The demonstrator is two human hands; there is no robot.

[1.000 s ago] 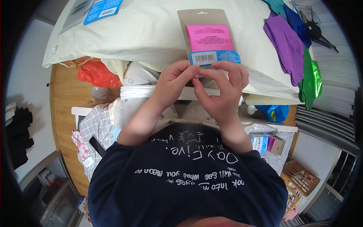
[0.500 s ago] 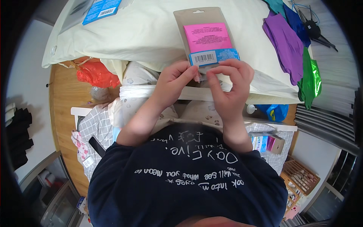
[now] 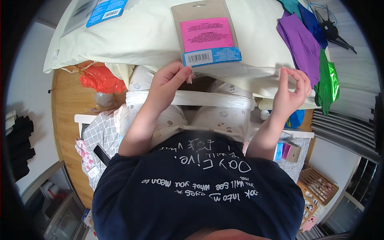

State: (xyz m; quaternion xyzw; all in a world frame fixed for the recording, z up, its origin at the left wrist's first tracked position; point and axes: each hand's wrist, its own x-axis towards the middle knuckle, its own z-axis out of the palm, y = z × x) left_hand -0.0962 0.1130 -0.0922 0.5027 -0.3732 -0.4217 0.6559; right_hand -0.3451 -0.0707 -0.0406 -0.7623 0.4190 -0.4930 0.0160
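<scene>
From where I stand, the packet (image 3: 204, 13) lies on the cloth-covered bench (image 3: 152, 36), in front of the seated person, close to the near edge. Its long axis runs away from them, leaning a little left; the end with the hang slot (image 3: 198, 5) points to the far side, and the blue band (image 3: 212, 57) with its barcode faces their lap. A folded pink sheet (image 3: 206, 34) sits inside, against grey backing.

The left hand (image 3: 167, 82) comes up from below, thumb and forefinger pinched on the packet's near left corner. The right hand (image 3: 292, 92) is held well out to the right, raised at the bench edge, thumb and forefinger meeting at the tips, the other fingers curled; I can't tell whether clear film is caught between them.

Beyond that hand lie a purple sheet (image 3: 298, 48) and a shiny green piece (image 3: 333, 82). Another blue packet (image 3: 108, 13) is at the far left. Below the bench are a crumpled red bag (image 3: 100, 80), its contents hidden, and a blue bag (image 3: 296, 120). Behind, to the right, a slatted basket (image 3: 320, 186) holds pale things.
</scene>
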